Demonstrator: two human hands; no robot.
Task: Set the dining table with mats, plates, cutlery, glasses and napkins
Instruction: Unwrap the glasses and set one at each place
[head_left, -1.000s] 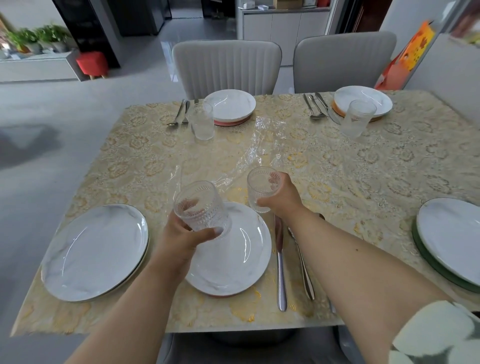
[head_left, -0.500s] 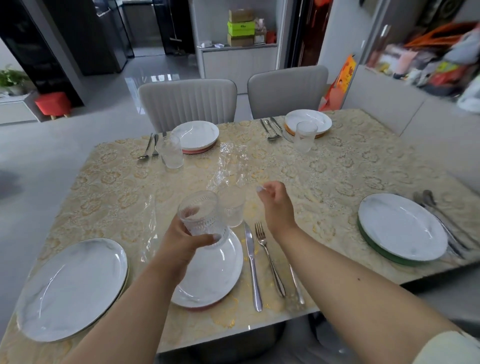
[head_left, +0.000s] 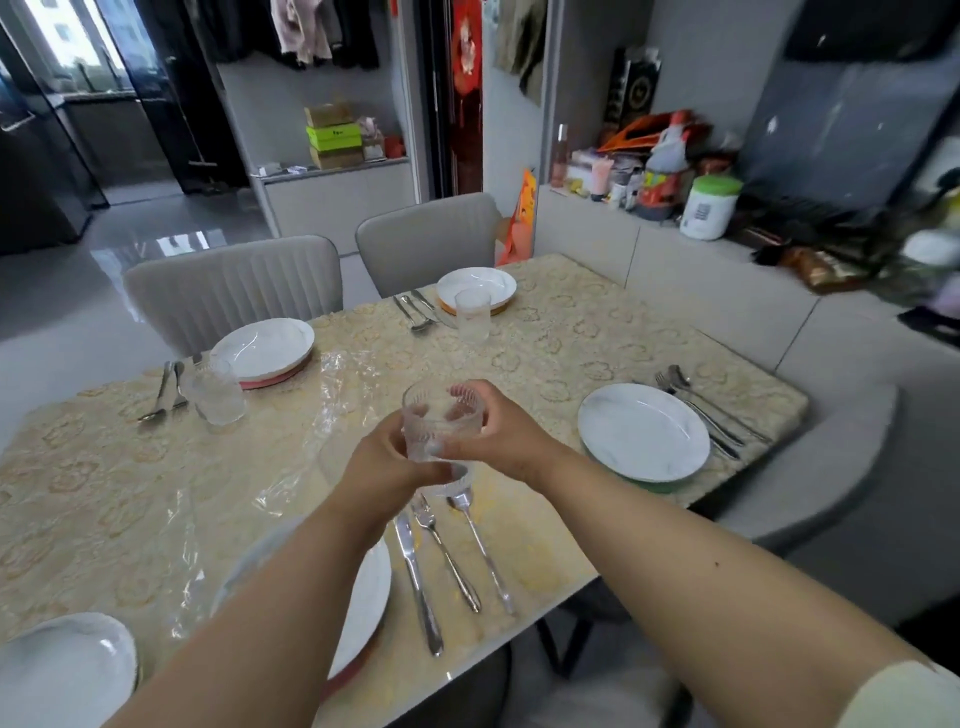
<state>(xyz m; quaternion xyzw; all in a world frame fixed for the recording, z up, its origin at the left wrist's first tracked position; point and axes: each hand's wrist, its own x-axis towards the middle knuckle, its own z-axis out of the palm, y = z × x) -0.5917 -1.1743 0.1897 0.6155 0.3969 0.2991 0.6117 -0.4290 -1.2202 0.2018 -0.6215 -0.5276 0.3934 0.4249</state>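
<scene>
From the head camera, both hands are wrapping around one ribbed glass (head_left: 441, 421), holding it up over the table (head_left: 597, 332). The left hand (head_left: 382, 465) is gripping its lower left side; the right hand (head_left: 501, 434) is curling around its right side. Another glass (head_left: 451, 479) is standing just beneath, at the tips of the knife (head_left: 417, 577), fork (head_left: 441, 545) and spoon (head_left: 480, 551).

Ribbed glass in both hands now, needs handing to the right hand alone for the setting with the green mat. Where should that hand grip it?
Grip the ribbed glass round its side wall, about mid-height, coming from its right, where the right hand already curls round it. It is upright and handleless, and the ribs probably help grip. The left hand holds the lower left side, so stay clear of that and off the rim.
</scene>
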